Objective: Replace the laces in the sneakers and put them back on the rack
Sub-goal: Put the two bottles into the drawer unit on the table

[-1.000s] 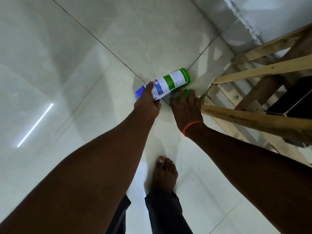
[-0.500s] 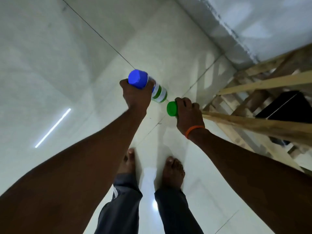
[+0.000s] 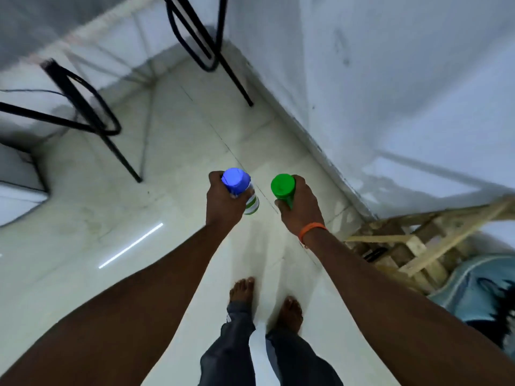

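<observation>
The left hand [image 3: 224,201] has fingers curled round a blue-capped bottle [image 3: 241,189]; the right hand [image 3: 299,208] grips a green-capped bottle [image 3: 283,188], beside the wooden rack [image 3: 418,246]

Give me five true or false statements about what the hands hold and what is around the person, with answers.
1. The left hand grips a blue-capped can. True.
2. The right hand holds nothing. False: it grips a green-capped can.
3. An orange band sits on the right wrist. True.
4. The wooden rack stands on the person's left. False: it is on the right, by the wall.
5. The person wears sneakers. False: both feet are bare.
</observation>
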